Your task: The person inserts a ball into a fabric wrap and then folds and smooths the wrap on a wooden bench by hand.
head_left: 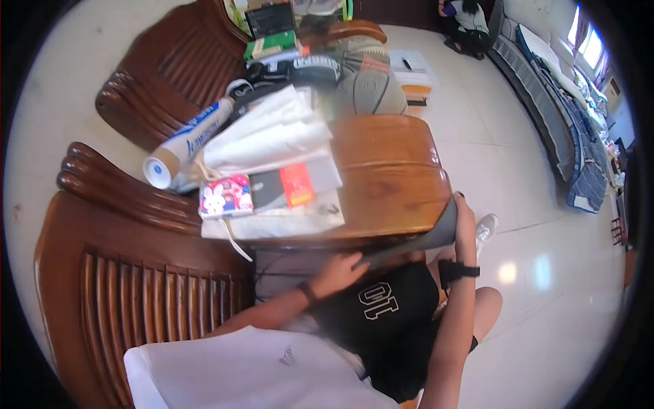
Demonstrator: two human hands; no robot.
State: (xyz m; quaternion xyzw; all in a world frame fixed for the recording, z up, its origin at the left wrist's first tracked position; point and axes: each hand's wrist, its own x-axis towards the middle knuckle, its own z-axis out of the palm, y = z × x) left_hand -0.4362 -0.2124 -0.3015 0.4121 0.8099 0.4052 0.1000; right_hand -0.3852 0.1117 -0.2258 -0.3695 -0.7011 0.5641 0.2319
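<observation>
A long dark grey strip of cloth [436, 237] stretches between my two hands, just off the near edge of the wooden table [385, 184]. It is narrow at the left and wider at the right; its exact kind I cannot make out. My left hand [338, 274] has its fingers closed on the narrow end, above the black shorts [402, 327] on my lap. At the table's right corner, my right hand [464, 217] grips the wide end, its fingers partly hidden behind the cloth. Dark bands circle both wrists.
On the table lie a cartoon rabbit box [226, 196], a red packet [296, 185], white bags [266, 140] and a printed tube [194, 140]. Basketballs [371, 92] sit behind. Wooden seats [150, 273] stand left. A person [466, 27] crouches far back near a mattress [545, 102].
</observation>
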